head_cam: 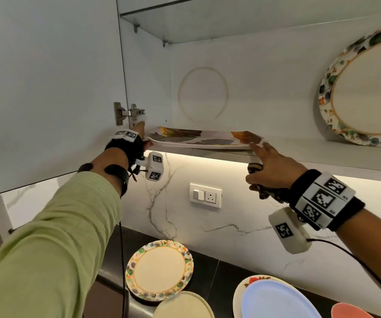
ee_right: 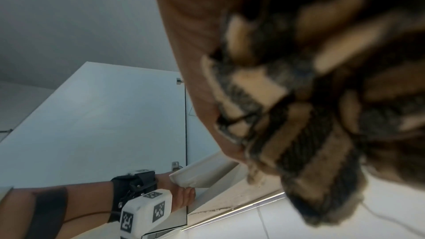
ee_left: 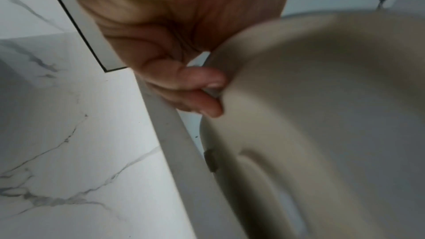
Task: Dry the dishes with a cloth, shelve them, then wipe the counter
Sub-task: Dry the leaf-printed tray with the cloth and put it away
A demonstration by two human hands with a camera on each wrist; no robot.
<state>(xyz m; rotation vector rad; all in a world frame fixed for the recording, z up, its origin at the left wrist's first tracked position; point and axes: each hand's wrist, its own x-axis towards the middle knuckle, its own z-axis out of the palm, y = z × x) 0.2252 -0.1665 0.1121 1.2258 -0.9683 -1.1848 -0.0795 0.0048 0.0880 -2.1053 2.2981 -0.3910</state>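
Observation:
A long patterned platter (head_cam: 198,138) lies on the lower cabinet shelf (head_cam: 311,158), its front edge near the shelf lip. My left hand (head_cam: 140,140) grips its left end; in the left wrist view the fingers (ee_left: 202,86) curl under the platter's pale underside (ee_left: 322,115). My right hand (head_cam: 269,166) holds a bunched brown-and-black striped cloth (head_cam: 266,193) in its palm. Two straight fingers touch the platter's right end. The cloth (ee_right: 310,115) fills the right wrist view, which also shows the platter (ee_right: 200,175) and my left hand (ee_right: 184,197).
A large floral plate (head_cam: 363,88) leans upright at the shelf's right. The cabinet door (head_cam: 47,88) stands open on the left, and a glass shelf (head_cam: 207,19) sits above. On the dark counter below lie a floral plate (head_cam: 159,269), a cream plate (head_cam: 182,306) and a blue plate (head_cam: 276,301).

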